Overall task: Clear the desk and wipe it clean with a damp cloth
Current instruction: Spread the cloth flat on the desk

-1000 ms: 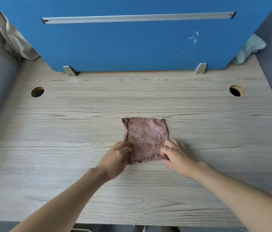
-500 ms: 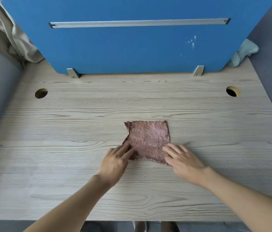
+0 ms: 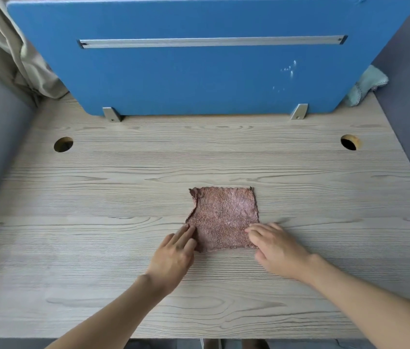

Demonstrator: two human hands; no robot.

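A brownish-pink cloth (image 3: 221,217) lies flat and folded into a rough square on the pale wood-grain desk (image 3: 98,222), a little right of the middle. My left hand (image 3: 173,253) rests at its near left corner with straight fingers touching the edge. My right hand (image 3: 274,248) lies flat at the near right corner, fingertips on the cloth's edge. Neither hand grips it.
A blue divider panel (image 3: 199,76) stands across the back on two metal feet. Cable holes open at back left (image 3: 63,144) and back right (image 3: 349,142). A light green cloth (image 3: 365,86) sits behind the panel's right end. Grey walls flank both sides; a beige curtain (image 3: 10,51) hangs at back left.
Both hands went from pinching the cloth's near edge to lying flat at its near corners. The cloth now lies flatter and squarer.
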